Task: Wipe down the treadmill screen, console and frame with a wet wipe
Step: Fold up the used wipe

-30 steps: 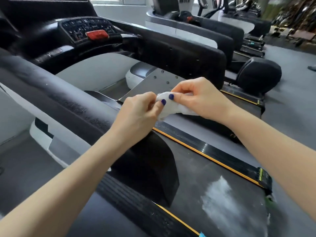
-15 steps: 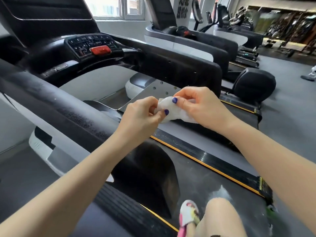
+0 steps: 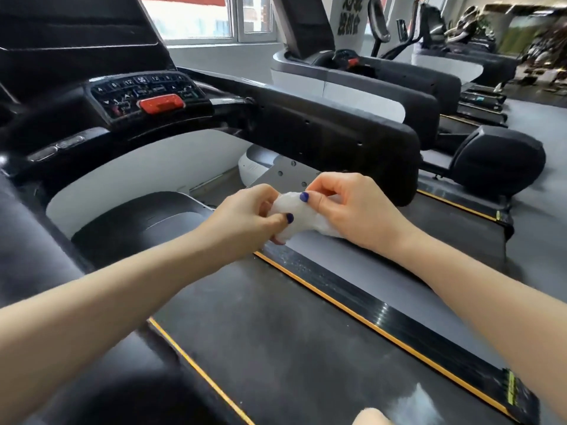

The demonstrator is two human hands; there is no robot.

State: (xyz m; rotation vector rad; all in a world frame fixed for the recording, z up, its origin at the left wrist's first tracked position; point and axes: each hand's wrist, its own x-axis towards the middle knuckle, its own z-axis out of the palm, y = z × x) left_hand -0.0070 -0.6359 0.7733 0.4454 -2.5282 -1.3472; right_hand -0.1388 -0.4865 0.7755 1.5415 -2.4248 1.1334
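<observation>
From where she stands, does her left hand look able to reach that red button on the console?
Probably yes. Nothing stands between the left hand and the red button, which lies ahead and to its left. But that hand is busy pinching the wipe together with the right hand.

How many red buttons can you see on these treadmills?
2. One red button sits on the nearest console, below the keypad; a second is on the next treadmill behind. Machines farther back may hide more.

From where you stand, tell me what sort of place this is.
Most likely a gym. A row of treadmills runs toward the windows, the nearest has a button console with a red stop button, and more exercise machines stand behind.
</observation>
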